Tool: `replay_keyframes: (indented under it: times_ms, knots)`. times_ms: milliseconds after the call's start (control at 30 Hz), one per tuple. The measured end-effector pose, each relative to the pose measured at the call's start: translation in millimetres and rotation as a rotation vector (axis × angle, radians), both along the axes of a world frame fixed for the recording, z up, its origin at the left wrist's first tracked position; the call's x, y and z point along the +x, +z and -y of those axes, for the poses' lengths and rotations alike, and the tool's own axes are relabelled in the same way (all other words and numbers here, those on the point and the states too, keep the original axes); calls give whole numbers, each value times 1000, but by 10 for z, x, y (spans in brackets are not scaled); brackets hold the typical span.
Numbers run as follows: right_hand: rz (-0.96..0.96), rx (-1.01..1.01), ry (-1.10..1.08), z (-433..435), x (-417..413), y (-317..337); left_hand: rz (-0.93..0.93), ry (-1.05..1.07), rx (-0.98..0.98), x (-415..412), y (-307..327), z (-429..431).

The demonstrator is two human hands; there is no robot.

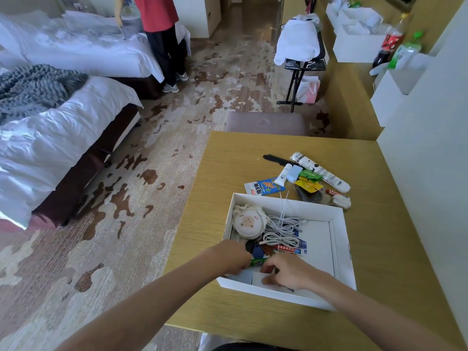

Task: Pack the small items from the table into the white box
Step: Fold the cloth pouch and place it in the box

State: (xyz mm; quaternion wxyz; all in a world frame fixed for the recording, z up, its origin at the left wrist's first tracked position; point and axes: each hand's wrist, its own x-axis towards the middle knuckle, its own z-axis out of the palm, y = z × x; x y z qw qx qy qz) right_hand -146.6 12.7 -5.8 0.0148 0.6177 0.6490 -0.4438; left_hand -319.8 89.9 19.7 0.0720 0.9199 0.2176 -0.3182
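Person at table: both forearms bare, left hand (233,257) and right hand (286,272) ungloved. Strip of dark garment visible at the lower edge.

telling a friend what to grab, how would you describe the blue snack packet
On the wooden table, look just beyond the far wall of the open white box. The blue snack packet lies flat at the left end of the loose pile; unlike the green and yellow sachets nearby, it shows an orange cartoon.
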Motion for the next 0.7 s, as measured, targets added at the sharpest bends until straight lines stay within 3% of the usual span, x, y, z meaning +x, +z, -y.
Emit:
replay_keyframes:
  times_ms: [300,433,567,700]
  knots:
    - [-92,14,-53,40,-41,-52,-28,-48,49,42,118,-59]
    - [-82,104,-57,3,91,74,242,35,99,74,263,-273]
    - [-168,250,-236,-171,325,349,581,285,14,72,437,-597]
    - [-246,352,-427,-409,577,597,805,527,-97,146,500,-881]
